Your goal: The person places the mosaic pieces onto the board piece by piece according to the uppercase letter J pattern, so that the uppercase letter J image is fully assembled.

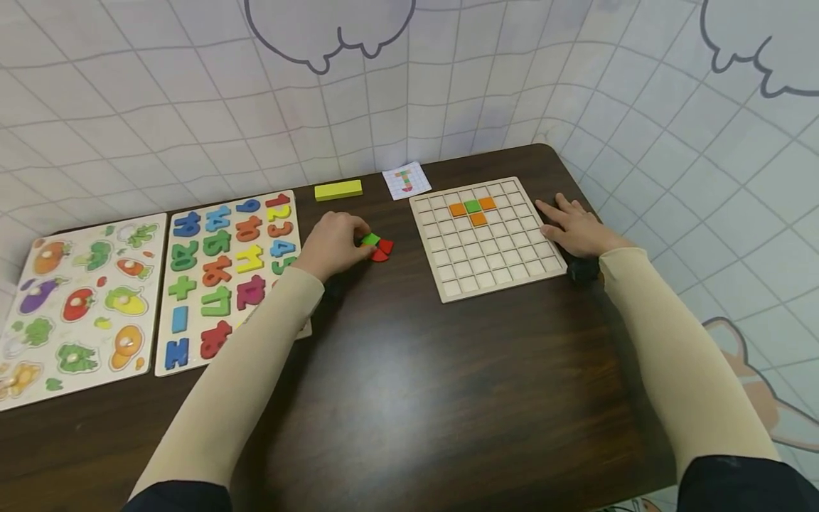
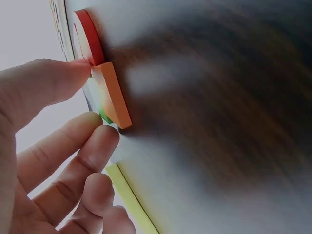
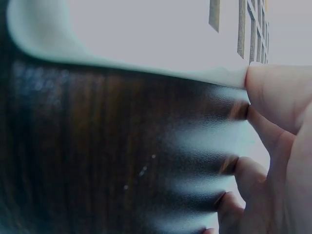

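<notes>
My left hand (image 1: 333,243) is at a small cluster of flat tiles on the table. In the left wrist view its thumb and forefinger are at opposite ends of an orange tile (image 2: 113,95), pinching it, with a green tile (image 1: 371,240) right behind. Rounded red tiles (image 1: 382,250) lie against these. To the right is a wooden grid board (image 1: 457,288) bearing several orange tiles (image 1: 479,220) and one green tile (image 1: 472,206) near its top. My right hand (image 1: 576,226) rests at the board's right edge, fingers spread, its thumb touching the rim.
A small card (image 1: 407,180) with a coloured tile pattern lies behind the board, beside a yellow block (image 1: 338,190). Number (image 1: 230,270) and vegetable (image 1: 83,306) puzzle boards lie at the left. Patterned walls (image 1: 358,92) border the dark table (image 1: 409,398) behind and to the right.
</notes>
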Available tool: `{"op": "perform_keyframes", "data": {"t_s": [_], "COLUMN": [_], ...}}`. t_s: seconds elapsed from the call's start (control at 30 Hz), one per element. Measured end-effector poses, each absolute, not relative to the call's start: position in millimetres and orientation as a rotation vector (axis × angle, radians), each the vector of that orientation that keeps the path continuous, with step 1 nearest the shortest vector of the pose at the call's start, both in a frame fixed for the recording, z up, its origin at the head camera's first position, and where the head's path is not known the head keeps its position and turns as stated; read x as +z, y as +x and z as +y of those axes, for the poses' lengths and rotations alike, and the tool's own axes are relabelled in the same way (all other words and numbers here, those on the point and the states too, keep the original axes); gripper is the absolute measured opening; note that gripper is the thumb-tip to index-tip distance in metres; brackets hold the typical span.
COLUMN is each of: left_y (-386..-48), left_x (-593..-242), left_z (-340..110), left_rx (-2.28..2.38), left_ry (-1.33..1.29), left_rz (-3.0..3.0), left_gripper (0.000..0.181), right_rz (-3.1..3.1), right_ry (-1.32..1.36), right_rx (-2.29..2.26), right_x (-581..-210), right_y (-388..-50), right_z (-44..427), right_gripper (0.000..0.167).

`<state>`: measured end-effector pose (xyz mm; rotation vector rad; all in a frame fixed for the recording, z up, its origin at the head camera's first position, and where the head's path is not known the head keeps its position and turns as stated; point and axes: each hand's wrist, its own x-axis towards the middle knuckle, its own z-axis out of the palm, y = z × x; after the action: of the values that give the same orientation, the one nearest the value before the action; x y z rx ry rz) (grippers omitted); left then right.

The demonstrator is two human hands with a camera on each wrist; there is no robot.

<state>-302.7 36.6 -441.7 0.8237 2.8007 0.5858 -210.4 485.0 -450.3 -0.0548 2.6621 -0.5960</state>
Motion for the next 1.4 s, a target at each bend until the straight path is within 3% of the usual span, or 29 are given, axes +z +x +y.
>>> {"op": "perform_keyframes", "data": {"t_s": [0.93, 1.4], "left_y": [-305, -297], "left_x": [-435, -438], "left_z": [57, 159], "left_rx": [0.649, 0.662], "left_ry": [0.658, 0.924], "left_rz": [2.814, 2.727], "left_gripper": [0.034, 0.029], "right_rz": [2.67, 2.697], "right_ry": [-0.072, -0.068], "right_rx": [-0.607, -0.605], "right_x": [-452, -452], "right_y": [-209, -207], "right_z": [486, 485], "right_gripper": [0.065, 0.065]}}
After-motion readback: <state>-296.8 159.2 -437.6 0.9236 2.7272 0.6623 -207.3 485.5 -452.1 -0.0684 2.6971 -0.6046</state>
